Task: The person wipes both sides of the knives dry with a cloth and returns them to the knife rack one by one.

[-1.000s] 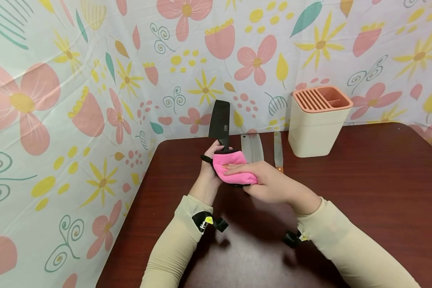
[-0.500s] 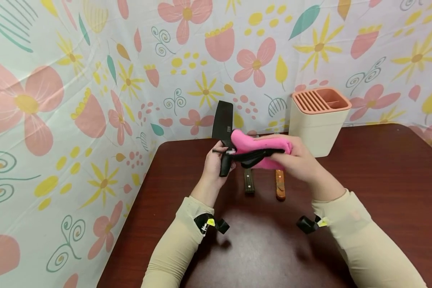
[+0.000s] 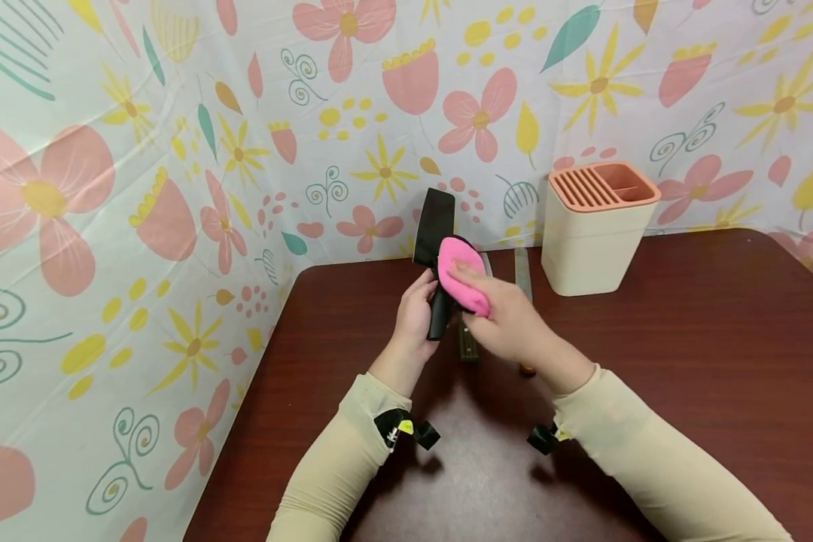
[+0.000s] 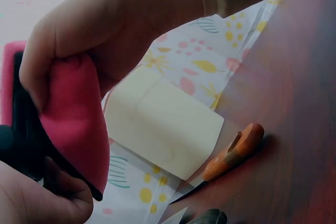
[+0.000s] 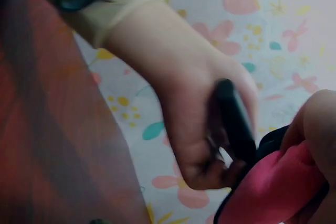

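Note:
My left hand (image 3: 415,312) grips a black cleaver (image 3: 436,222) near the top of its handle, its blade pointing up and away. In the right wrist view the black handle (image 5: 236,121) sticks out past the left hand's fingers. A pink cloth with black edging (image 3: 459,272) is bunched in my right hand (image 3: 508,322), whose fingers curl round it. The cloth overlaps the right side of the cleaver where blade meets handle. In the left wrist view both hands meet at the cloth (image 4: 79,119), hiding the cleaver's blade.
A second cleaver with a dark handle (image 3: 469,345) lies on the brown table (image 3: 684,361), partly behind the right hand. Beside it is a knife with an orange handle (image 4: 233,153). A cream knife holder (image 3: 592,252) with an orange slotted top stands at the back, against the floral curtain (image 3: 352,90).
My right hand swung the cloth out to the right, then brought it back against the cleaver, higher up. The left hand and cleaver shifted slightly right, and the cleaver's handle came into view.

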The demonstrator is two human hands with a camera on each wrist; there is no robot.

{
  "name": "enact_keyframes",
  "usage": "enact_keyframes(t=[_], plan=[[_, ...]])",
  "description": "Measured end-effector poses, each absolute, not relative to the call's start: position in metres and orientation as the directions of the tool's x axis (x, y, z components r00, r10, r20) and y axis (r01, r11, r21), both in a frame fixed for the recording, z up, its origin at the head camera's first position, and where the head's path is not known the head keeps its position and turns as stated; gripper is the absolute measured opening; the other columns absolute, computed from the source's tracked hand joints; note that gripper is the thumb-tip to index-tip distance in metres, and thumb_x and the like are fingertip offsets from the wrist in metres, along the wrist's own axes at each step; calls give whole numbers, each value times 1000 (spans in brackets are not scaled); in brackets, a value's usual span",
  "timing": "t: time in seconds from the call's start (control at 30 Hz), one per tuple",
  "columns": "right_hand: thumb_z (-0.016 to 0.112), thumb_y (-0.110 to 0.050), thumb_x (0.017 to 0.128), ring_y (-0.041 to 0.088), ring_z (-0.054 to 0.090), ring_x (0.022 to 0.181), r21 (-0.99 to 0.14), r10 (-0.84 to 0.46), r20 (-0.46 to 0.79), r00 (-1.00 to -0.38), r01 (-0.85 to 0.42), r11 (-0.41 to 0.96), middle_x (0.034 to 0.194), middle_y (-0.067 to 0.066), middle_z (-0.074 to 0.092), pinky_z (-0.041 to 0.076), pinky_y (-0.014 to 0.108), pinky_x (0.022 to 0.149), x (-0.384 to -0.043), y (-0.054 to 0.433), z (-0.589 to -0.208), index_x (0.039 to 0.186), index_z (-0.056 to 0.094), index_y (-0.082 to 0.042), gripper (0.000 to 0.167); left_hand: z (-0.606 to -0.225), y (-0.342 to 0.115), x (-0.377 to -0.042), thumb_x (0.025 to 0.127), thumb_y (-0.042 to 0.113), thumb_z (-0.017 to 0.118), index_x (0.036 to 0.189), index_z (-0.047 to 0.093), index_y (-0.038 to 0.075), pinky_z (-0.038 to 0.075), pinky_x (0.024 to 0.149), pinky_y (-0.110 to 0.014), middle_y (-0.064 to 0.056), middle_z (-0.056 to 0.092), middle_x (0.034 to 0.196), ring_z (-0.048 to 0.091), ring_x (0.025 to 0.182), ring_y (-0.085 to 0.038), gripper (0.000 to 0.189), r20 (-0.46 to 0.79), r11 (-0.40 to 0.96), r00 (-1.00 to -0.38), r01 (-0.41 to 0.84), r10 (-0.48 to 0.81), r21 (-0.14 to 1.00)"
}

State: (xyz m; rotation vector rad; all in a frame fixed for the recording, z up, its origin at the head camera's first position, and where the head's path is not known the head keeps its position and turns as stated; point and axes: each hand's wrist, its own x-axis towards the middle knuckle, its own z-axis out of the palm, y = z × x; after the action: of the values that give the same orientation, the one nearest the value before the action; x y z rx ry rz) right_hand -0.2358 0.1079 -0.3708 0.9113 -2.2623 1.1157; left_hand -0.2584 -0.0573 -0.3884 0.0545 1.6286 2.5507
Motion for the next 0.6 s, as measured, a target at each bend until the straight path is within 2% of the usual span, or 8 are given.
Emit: enact_keyframes(t=[0.07,0.13,0.2,0.27,0.37,0.47,0.6], plan=[[63,1,82,31,53,142,-483,-414,621,-666,-741,467,150,15,57,41,50,118,-232,103,-373,145,56,-1,64,-388,-57,-258,108,15,34,158,40,13,53,73,-23,-9,51,153,62,105,-12,50,-32,-423,-995,-72,99,903],[62,1,82,31,50,145,-454,-450,606,-656,-749,482,153,16,54,41,53,118,-229,99,-375,147,54,-2,65,-389,-56,-258,108,14,34,159,38,10,55,91,-24,-10,45,160,58,125,-16,51,-23,-436,-996,-57,83,898],[61,1,82,32,49,146,-425,-470,599,-648,-755,499,153,16,53,41,54,117,-227,98,-375,148,54,-4,66,-389,-56,-259,108,13,35,157,39,7,49,109,-27,-11,44,161,50,139,-18,50,-4,-450,-997,-36,72,892],[60,0,83,31,49,146,-403,-483,592,-646,-756,516,153,15,53,42,53,117,-225,97,-375,148,55,-6,65,-390,-55,-260,108,12,36,155,43,5,41,119,-31,-11,47,159,47,145,-19,49,10,-456,-998,-20,63,890],[59,-2,85,31,50,145,-384,-501,576,-646,-755,532,153,15,54,43,53,116,-221,97,-373,146,57,-7,61,-390,-55,-262,108,13,38,151,49,4,42,118,-32,-9,53,153,51,138,-17,46,26,-465,-998,-5,60,885],[58,-4,88,30,50,145,-370,-528,557,-641,-761,534,153,14,55,43,53,116,-216,96,-371,144,60,-8,56,-389,-57,-263,107,15,41,142,58,5,49,104,-25,-4,63,135,58,121,-12,40,17,-476,-999,-8,49,879],[57,-5,89,29,51,144,-353,-561,560,-610,-788,504,152,13,55,44,51,116,-210,93,-368,143,61,-8,54,-387,-60,-264,106,18,43,118,66,11,53,89,-21,3,66,107,62,101,-9,27,-7,-497,-1000,-16,19,867]])
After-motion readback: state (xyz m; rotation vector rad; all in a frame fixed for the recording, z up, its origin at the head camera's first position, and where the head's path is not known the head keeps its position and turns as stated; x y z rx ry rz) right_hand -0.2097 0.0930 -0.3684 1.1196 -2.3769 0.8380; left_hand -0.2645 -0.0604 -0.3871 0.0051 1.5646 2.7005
